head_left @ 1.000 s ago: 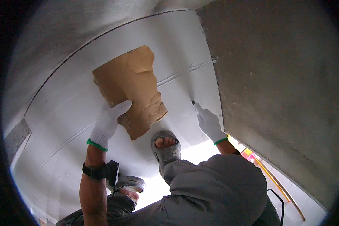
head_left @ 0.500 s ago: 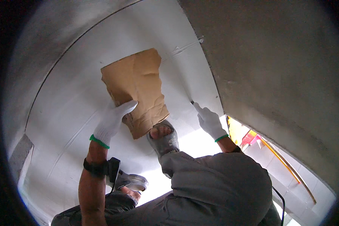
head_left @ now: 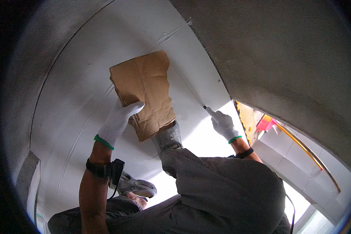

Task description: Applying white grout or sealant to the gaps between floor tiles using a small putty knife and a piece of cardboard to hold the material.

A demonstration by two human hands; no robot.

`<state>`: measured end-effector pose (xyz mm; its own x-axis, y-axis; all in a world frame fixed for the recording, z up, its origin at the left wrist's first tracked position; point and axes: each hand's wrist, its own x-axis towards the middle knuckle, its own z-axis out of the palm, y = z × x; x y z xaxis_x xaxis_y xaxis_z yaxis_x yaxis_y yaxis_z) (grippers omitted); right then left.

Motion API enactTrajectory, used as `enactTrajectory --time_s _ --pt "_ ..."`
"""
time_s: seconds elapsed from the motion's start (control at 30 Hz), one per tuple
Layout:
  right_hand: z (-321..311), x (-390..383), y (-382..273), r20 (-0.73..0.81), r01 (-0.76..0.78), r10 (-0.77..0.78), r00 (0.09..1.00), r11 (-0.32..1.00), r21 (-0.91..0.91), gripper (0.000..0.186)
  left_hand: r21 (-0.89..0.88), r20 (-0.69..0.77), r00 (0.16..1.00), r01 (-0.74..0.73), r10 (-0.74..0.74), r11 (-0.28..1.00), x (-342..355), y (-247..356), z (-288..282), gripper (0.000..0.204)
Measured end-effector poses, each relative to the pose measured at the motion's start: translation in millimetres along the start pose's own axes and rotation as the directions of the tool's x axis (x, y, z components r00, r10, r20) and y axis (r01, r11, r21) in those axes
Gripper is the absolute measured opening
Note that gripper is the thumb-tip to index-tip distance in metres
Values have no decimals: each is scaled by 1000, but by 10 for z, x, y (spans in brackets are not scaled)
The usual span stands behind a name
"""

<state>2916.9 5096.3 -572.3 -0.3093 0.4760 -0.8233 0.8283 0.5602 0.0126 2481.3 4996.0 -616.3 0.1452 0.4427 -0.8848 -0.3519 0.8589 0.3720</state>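
Where the torn, brown, flat cardboard sheet [head_left: 148,87] is: in the left hand, over the smooth white surface [head_left: 82,85].
Left hand [head_left: 119,119]: white knit glove, green cuff; thumb pressed on the sheet's lower left edge, fingers hidden beneath.
Right hand [head_left: 222,124]: matching glove, right of the sheet, fingers curled around a small, dark-tipped object [head_left: 204,107], mostly covered.
Grey rubber shoe [head_left: 168,137]: partly behind the sheet's lower end.
Long yellow pole [head_left: 296,141]: well right of the sheet.

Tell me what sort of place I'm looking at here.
Probably a room being built or renovated: a grey wall on the right looks bare and unpainted, creased white floor covering lies underfoot, and pale floor tiles show beyond the wall's edge.
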Motion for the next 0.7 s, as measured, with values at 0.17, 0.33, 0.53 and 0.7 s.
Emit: enactTrajectory --time_s 0.17,0.33,0.53,0.7 --pt "-487 -271 -47 -21 -7 11 1000 986 169 48 211 139 979 -178 151 961 165 -236 -232 37" --pt "-1544 -413 -650 81 -188 190 978 654 733 49 319 247 930 -342 271 884 195 185 -99 34" --pt "-1557 -542 -1146 -222 194 5 975 465 864 45 192 410 763 -609 501 770 405 -202 126 29" --pt "-1410 -589 -1261 -607 530 -179 774 708 467 43 -33 283 958 -29 37 999 -171 383 453 33"
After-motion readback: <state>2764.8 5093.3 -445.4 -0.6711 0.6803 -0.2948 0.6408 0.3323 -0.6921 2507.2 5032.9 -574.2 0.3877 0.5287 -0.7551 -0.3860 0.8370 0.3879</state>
